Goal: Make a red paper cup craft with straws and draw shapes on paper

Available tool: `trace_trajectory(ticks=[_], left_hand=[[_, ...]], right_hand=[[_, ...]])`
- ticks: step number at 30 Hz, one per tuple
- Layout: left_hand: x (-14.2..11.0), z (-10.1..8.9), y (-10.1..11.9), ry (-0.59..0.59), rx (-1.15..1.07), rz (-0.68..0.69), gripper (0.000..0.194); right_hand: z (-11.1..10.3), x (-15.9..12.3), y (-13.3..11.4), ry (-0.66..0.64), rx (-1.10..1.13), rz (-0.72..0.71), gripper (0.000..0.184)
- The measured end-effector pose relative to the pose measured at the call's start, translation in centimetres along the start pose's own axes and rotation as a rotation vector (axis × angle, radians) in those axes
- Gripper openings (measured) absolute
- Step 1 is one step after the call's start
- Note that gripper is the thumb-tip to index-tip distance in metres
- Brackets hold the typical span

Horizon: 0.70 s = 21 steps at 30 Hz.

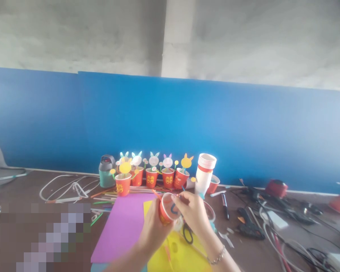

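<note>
My left hand [151, 223] is wrapped round a red paper cup [164, 213], tilted with its white-rimmed mouth partly towards me. At the rim, my right hand [191, 207] pinches a thin blue pipe cleaner [173, 208], whose bent part shows inside the cup. An orange stem [156, 193] sticks out at the cup's left side. Below lie a purple sheet [124, 226] and a yellow sheet [181, 253]. Black-handled scissors [187, 233] rest on the yellow sheet, partly covered by my right hand and wrist.
Behind stand several red cups [151, 179] with paper animal heads, beside a stack of white cups [204, 175] and a green-grey bottle [106, 172]. Coloured sticks [102, 200] lie left. To the right are a marker [224, 206], a black glue gun [249, 226] and tangled cables [269, 226].
</note>
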<state>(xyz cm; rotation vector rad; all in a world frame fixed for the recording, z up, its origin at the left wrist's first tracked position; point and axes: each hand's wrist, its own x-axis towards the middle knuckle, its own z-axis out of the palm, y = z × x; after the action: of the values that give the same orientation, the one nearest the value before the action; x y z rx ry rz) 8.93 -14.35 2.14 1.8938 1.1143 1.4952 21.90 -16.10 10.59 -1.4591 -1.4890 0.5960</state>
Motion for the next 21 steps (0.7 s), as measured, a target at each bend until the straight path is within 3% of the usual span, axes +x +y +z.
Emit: trace_trajectory(ticks=[7,12,15,18,21], left_hand=[[0.3,-0.2,1.1,-0.057,-0.115,-0.097,0.046],[0.2,-0.6,2.2,-0.111,-0.214,-0.221,0.039],[0.1,-0.7,2.6,-0.182,-0.349,-0.209,0.045],[0.4,-1.1,2.7,-0.271,-0.624,-0.279,0.053],[1.2,-1.4,2.3,-0.169,-0.797,-0.423,0.062]], right_hand=[[-0.6,0.6,0.8,-0.102,0.122,-0.062,0.036],[-1.1,0.6,0.6,-0.043,0.049,-0.068,0.038],[-1.3,0.9,0.6,-0.051,0.045,-0.043,0.039],[-2.0,1.7,1.5,0.056,0.137,-0.068,0.049],[-2.9,2.4,2.9,0.186,0.145,-0.035,0.05]])
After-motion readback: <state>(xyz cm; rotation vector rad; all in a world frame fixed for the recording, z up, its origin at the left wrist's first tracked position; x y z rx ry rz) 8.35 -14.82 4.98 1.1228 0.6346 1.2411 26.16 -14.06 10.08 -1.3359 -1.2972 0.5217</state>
